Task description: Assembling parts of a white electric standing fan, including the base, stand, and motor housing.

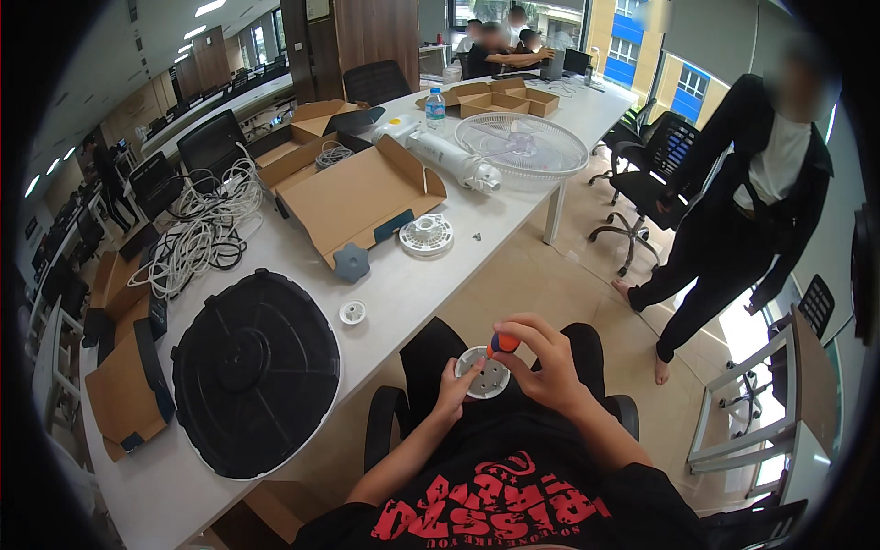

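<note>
Over my lap, my left hand (pixel 450 392) grips a round white plastic part (pixel 489 383) by its left edge, thumb on top. Several small holes show in its face. My right hand (pixel 548 368) is closed on the orange and blue handle of a screwdriver (pixel 502 343), held upright above the part. The screwdriver's tip is hidden, so whether it sits on a screw I cannot tell. Nearest on the table lie a small white round cap (pixel 352 313), a grey lobed knob (pixel 351 263) and a white ribbed disc (pixel 426 235).
A large black round base (pixel 257 374) lies at the table's near left. Behind are an open cardboard box (pixel 357 197), tangled cables (pixel 206 211), a white fan body (pixel 449 158), a fan grille (pixel 522 145) and a water bottle (pixel 434 105). A person (pixel 733 202) stands at right.
</note>
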`<state>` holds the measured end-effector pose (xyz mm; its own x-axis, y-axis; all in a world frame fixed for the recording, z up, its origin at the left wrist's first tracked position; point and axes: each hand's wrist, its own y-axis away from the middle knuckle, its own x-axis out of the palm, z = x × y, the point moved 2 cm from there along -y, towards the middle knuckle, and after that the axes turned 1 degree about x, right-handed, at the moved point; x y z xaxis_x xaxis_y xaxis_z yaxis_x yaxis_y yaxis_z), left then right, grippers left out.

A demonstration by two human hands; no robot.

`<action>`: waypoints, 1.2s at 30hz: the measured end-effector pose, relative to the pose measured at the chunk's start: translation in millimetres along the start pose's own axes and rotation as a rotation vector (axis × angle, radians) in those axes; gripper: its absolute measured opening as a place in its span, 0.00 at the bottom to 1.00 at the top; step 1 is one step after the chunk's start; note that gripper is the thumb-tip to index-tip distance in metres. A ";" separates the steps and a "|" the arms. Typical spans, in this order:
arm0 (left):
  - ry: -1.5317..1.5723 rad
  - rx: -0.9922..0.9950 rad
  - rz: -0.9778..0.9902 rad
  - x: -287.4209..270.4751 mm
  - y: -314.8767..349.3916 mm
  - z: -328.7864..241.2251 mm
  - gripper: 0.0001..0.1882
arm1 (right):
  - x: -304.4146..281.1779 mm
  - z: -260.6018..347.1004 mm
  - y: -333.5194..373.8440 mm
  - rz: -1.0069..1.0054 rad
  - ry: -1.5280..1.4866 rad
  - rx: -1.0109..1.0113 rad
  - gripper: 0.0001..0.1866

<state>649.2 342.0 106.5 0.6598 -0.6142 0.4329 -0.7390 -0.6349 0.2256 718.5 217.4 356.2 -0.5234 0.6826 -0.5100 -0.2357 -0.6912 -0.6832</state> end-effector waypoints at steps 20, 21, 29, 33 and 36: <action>-0.450 0.197 0.230 18.0 -27.7 6.6 0.25 | -10.7 -13.3 24.1 -0.032 0.081 0.129 0.24; -0.510 0.209 0.250 21.8 -30.8 6.6 0.26 | -12.6 -15.1 25.8 -0.046 0.095 0.159 0.24; -0.634 0.287 0.397 49.1 -50.7 8.5 0.27 | -22.4 -31.5 36.4 -0.124 0.194 0.268 0.24; -0.661 0.261 0.436 55.7 -59.9 15.2 0.27 | -24.7 -39.5 38.0 -0.149 0.234 0.321 0.21; -0.659 0.231 0.445 60.1 -65.4 19.2 0.28 | -28.2 -47.6 38.7 -0.163 0.246 0.345 0.21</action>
<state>739.8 337.7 101.0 0.3095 -0.9343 -0.1770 -0.9509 -0.3033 -0.0619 763.1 182.8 319.3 -0.2568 0.7960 -0.5481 -0.5799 -0.5806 -0.5715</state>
